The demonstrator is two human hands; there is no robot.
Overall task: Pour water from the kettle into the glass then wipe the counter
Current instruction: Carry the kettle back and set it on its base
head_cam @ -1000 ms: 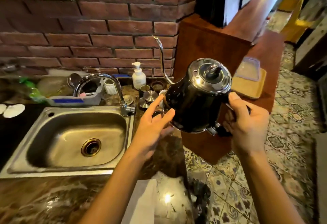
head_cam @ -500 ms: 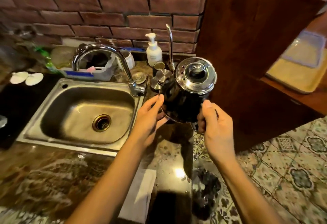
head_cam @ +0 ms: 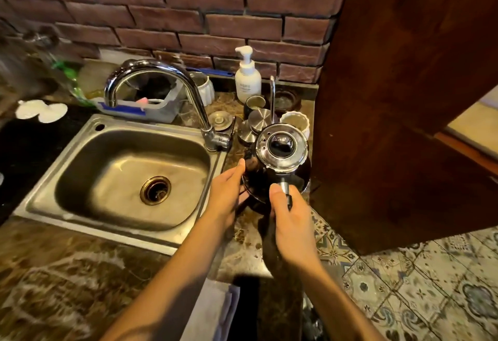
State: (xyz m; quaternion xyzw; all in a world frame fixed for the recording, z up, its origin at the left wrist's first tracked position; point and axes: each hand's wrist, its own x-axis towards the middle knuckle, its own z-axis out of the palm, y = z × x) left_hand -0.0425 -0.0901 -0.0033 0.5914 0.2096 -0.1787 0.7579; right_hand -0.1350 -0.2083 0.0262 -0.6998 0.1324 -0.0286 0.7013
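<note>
A black gooseneck kettle (head_cam: 280, 162) with a shiny steel lid sits low over the marble counter (head_cam: 67, 281), right of the sink. Its thin spout (head_cam: 272, 98) points up and away from me. My right hand (head_cam: 291, 222) is wrapped around the kettle's handle at its near side. My left hand (head_cam: 227, 195) lies flat against the kettle's left flank, fingers stretched. A white folded cloth (head_cam: 213, 311) rests on the counter's near edge under my left forearm. I cannot pick out a glass with certainty among the small vessels behind the kettle.
A steel sink (head_cam: 129, 176) with a curved tap (head_cam: 161, 81) fills the left. Behind the kettle stand a soap pump bottle (head_cam: 247, 79), steel cups (head_cam: 258, 121) and a white ribbed cup (head_cam: 295, 122). A wooden cabinet (head_cam: 404, 98) rises at right over patterned floor tiles.
The kettle has come down from mid-air toward the counter beside the sink, both hands moving with it. My view has tilted down and closer.
</note>
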